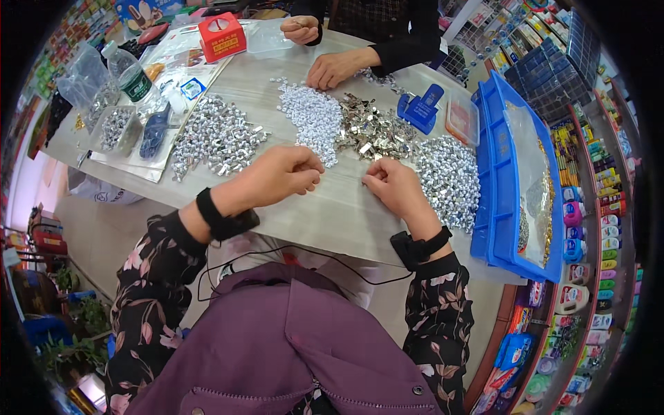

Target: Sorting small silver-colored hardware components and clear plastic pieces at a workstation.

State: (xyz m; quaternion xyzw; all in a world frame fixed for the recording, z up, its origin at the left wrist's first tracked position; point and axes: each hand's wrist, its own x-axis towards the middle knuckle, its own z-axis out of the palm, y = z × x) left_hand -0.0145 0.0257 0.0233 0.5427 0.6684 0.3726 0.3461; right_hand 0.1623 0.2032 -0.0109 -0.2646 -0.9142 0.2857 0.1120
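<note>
My left hand point(273, 176) is closed, its fingers curled at the near end of a heap of small white pieces point(309, 114). Whatever its fingertips hold is too small to make out. My right hand point(400, 188) pinches thumb and forefinger together by the near edge of a pile of shiny metal clips point(373, 128). At that pinch, too, nothing can be told apart. Right of this hand spreads a heap of small silver-and-white pieces point(448, 181). Another heap of silvery pieces point(216, 138) lies left of my left hand.
Across the table point(332, 207), another person's hand point(339, 68) rests at the white heap; their other hand point(299, 30) is raised. A blue tray point(492, 173) stands on the right edge. Around are a blue tool point(420, 109), red box point(223, 37), water bottle point(129, 72) and clear tub point(114, 131).
</note>
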